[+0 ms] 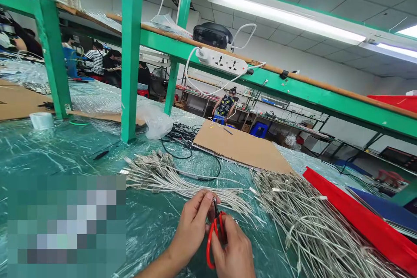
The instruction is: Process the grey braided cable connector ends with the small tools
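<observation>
Red-handled scissors point(210, 243) are gripped by my right hand point(235, 247), with fingers in and around the handles. Their dark blades point up and away, reaching the fingertips of my left hand point(194, 221). My left thumb and fingers are pinched together at the blade tips; what they hold is too small to make out. Just beyond my hands lies a bundle of grey-white cables point(182, 182) with connectors at its left end. A larger heap of similar cables point(312, 221) is to the right of my hands.
Behind the cables are a cardboard sheet point(241, 143), black cables point(184, 132) and a green post point(129, 74). A red bin edge point(352, 217) borders the right heap. A power strip point(223, 61) hangs on the shelf beam. A white roll point(41, 120) stands left. People sit farther back.
</observation>
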